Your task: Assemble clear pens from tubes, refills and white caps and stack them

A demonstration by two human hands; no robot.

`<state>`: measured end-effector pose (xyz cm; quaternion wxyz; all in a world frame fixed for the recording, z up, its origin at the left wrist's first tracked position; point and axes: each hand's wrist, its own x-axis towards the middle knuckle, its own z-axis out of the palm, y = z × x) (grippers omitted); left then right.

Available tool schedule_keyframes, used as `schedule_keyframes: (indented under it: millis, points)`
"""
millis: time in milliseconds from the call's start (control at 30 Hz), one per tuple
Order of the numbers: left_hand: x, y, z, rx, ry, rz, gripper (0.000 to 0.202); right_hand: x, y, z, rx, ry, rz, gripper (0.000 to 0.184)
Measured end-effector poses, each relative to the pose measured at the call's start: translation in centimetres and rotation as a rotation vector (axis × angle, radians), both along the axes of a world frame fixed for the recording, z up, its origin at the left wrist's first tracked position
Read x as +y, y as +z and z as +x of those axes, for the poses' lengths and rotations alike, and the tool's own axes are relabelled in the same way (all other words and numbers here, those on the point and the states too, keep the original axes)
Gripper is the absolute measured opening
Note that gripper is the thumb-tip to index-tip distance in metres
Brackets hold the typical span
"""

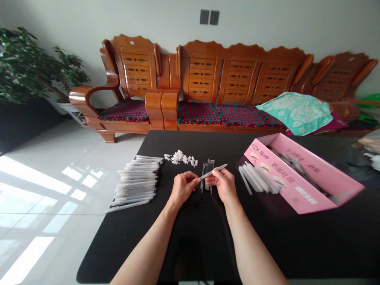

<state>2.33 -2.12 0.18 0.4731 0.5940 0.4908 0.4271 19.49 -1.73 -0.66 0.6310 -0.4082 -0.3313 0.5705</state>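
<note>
A slim whitish pen [208, 173] lies slantwise between my two hands, its pointed end up to the right. My left hand [184, 186] pinches its lower end between thumb and fingertips. Further along, my right hand [224, 183] grips the barrel near the tip. Behind and below the pen is a bunch of dark, thin refills [208, 166], partly covered by my hands. Small black pieces [192, 205] lie by my left wrist, too small to make out. Short white caps [181, 157] form a loose pile beyond my left hand.
Many white pens with dark ends [136, 184] are stacked at the left table edge. White tubes [258, 178] lie right of my hands, against a pink open box [299, 174] with things inside. A wooden sofa [202, 75] stands behind the black table [267, 237].
</note>
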Motion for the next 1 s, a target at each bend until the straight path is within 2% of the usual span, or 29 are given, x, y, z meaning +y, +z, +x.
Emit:
schedule_keyframes:
  millis: [100,233,300,433,533,667,833,1000]
  points:
    - [0.3,0.1,-0.5,-0.007,0.083,0.048,0.031,0.0,0.1,0.2,0.023,-0.047,0.010,0.024]
    - [1.3,-0.5,-2.6,-0.059,0.372,0.116,0.035,0.0,0.3,0.8,0.071,-0.104,0.059,0.018]
    - [1.8,-1.0,-3.6,0.000,0.443,0.127,0.032,-0.1,0.5,1.0,0.061,-0.081,0.067,0.015]
    - [2.0,-1.1,-4.1,0.235,0.439,0.221,0.019,-0.2,0.7,0.9,-0.019,-0.050,0.055,0.015]
    - [1.8,-0.9,-3.6,0.397,0.406,0.283,0.016,-0.3,0.8,0.7,-0.085,-0.025,0.048,0.022]
    - [1.8,-1.1,-3.5,0.557,0.332,0.250,0.015,-0.5,1.0,0.6,-0.150,0.010,0.043,0.030]
    - [2.0,-1.6,-3.9,0.628,0.293,0.216,0.010,-0.5,1.2,0.5,-0.162,-0.008,0.024,0.031]
    - [1.8,-1.2,-3.9,0.620,0.292,0.257,0.007,-0.6,1.3,0.5,-0.185,-0.013,0.020,0.030]
